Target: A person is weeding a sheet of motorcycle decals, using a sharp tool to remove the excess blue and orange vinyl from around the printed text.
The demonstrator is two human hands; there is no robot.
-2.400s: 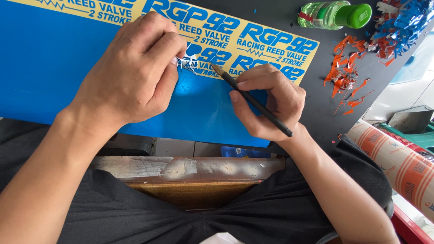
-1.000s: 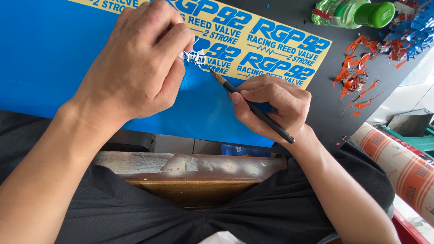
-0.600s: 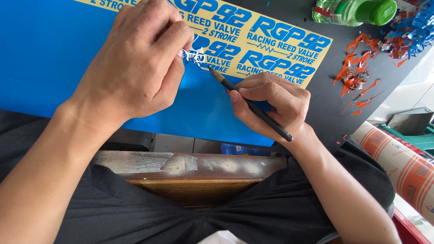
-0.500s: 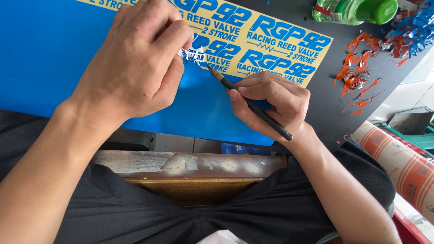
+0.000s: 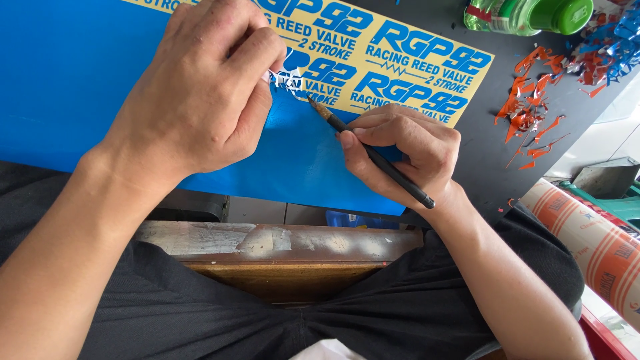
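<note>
Two hands work blue vinyl (image 5: 100,73): left hand (image 5: 200,87) pinches peeled scrap (image 5: 288,81), right hand (image 5: 407,150) grips weeding tool (image 5: 373,155).

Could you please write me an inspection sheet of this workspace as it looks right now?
Surface: dark tabletop, partly covered by a blue vinyl sheet hanging over the near edge.
Job's things: yellow backing exposed around blue lettering; thin dark pen-like tool, tip at the lettering edge.
Clutter: orange vinyl scraps; blue scraps; clear bottle with a green cap, lying down.
Grippers: left hand pinches a peeled whitish strip; right hand grips the tool.
Cables: nothing seen.
Surroundings: wooden stool under the person; printed roll at right.
</note>
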